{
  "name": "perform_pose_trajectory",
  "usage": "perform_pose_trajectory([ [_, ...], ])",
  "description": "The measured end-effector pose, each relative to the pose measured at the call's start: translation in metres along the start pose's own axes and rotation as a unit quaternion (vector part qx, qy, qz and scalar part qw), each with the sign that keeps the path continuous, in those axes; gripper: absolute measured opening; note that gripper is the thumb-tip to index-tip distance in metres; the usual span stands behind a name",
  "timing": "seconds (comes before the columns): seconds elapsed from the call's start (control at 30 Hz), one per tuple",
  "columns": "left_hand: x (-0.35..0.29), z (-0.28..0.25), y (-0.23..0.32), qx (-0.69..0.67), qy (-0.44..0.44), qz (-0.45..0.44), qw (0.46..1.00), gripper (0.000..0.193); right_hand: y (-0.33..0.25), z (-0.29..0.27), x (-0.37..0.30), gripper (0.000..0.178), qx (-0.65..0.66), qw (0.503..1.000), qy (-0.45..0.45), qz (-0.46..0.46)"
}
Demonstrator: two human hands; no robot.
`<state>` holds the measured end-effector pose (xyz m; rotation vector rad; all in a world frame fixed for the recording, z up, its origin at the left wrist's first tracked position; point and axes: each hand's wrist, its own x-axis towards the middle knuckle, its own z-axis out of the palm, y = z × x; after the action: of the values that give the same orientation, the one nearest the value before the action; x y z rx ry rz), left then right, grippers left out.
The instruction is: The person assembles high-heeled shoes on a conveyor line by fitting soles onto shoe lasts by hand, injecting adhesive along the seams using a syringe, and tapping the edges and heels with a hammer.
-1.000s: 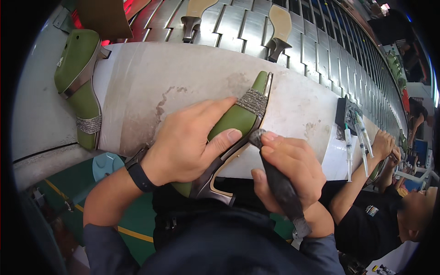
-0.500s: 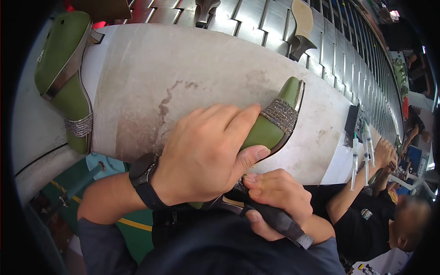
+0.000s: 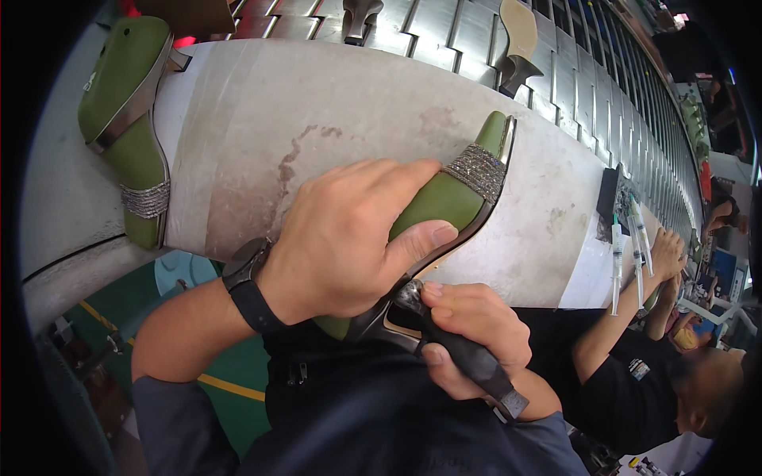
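Observation:
A green shoe last, with a glittering strap across its toe and a sole along its edge, lies tilted on the pale worktop. My left hand is wrapped over its middle, thumb along the sole side. My right hand is closed round a dark tool with a rounded, shiny end and a flat squared end. The rounded end is against or close to the sole near the shank; I cannot tell whether it touches. The heel shows below my left hand, near my apron.
Another green last with a strapped sandal lies at the left. The pale worktop borders a slatted metal conveyor carrying a heeled sole and a heel. Syringes lie at the right, near a co-worker.
The last and my left hand have shifted slightly up and left. My right hand and the tool have moved up a little, the rounded end now in plainer sight beside the sole.

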<state>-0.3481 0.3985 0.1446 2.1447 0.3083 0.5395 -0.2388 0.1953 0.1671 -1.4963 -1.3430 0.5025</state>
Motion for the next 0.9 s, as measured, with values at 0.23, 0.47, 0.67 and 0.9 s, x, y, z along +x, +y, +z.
perform_pose_trajectory([
  [0.23, 0.004, 0.000, 0.002, 0.002, 0.002, 0.014, 1.000, 0.049, -0.007, -0.024, 0.036, 0.031, 0.018, 0.996, -0.084, 0.031],
  [0.47, 0.041, -0.003, 0.029, 0.092, -0.122, -0.133, 0.979, 0.063, 0.003, -0.048, 0.041, 0.023, 0.234, 0.925, -0.076, 0.290],
  [0.67, 0.042, -0.035, 0.063, 0.100, 0.057, -0.037, 0.993, 0.069, 0.045, -0.088, -0.001, 0.025, 0.198, 0.935, 0.092, 0.279],
  [0.9, 0.019, -0.040, 0.127, -0.065, 0.046, 0.101, 0.992, 0.079, -0.009, -0.078, 0.006, 0.021, 0.167, 0.953, 0.146, 0.208],
])
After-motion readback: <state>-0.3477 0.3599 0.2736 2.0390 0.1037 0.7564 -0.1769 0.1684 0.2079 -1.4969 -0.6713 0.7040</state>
